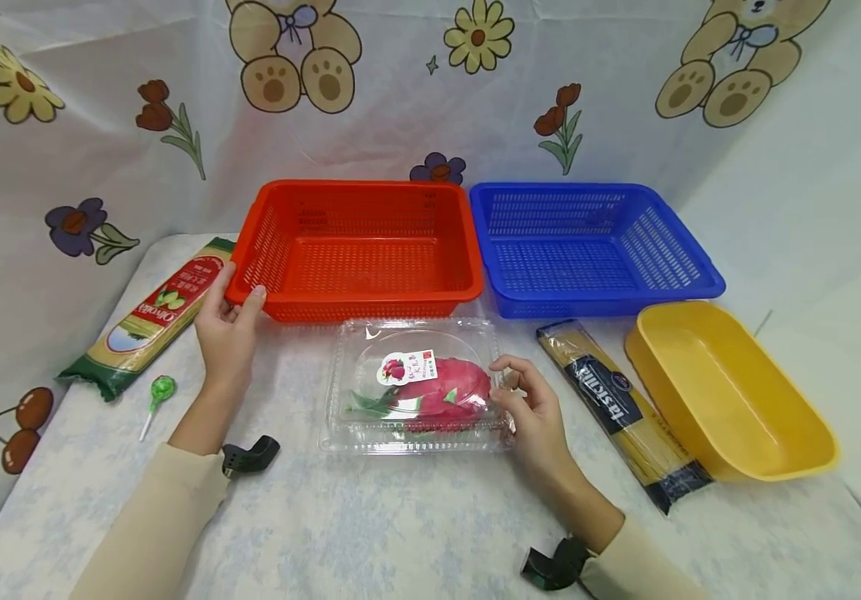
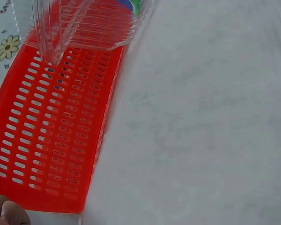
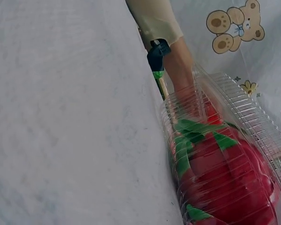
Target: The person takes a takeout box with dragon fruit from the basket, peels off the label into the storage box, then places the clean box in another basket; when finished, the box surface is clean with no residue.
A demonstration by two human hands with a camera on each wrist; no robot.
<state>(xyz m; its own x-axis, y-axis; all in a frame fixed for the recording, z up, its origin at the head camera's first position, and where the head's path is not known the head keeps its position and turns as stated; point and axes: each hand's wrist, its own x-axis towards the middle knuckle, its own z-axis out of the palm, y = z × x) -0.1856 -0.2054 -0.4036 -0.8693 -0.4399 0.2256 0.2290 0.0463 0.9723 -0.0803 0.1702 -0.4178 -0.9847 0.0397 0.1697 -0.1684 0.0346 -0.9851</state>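
Note:
A red plastic basket point(image 1: 370, 297) stands at the back of the table. My left hand point(image 1: 227, 342) grips its front left corner, thumb on the front rim and fingers round the side. In the left wrist view, fingertips show by the perforated wall of the basket point(image 2: 51, 126). In front of it lies a clear plastic clamshell box point(image 1: 370, 343) with a pink dragon fruit point(image 1: 456, 396) inside and a label on the lid. My right hand point(image 1: 538, 412) pinches the box's right edge between thumb and fingers. The right wrist view shows the dragon fruit point(image 3: 229, 173) through the ribbed side.
A blue basket point(image 1: 606, 297) stands right of the red one, with a yellow bin point(image 1: 738, 392) before it. A spaghetti pack point(image 1: 618, 408) lies beside the bin. At left are a green and gold food packet point(image 1: 163, 312) and a green lollipop point(image 1: 162, 389).

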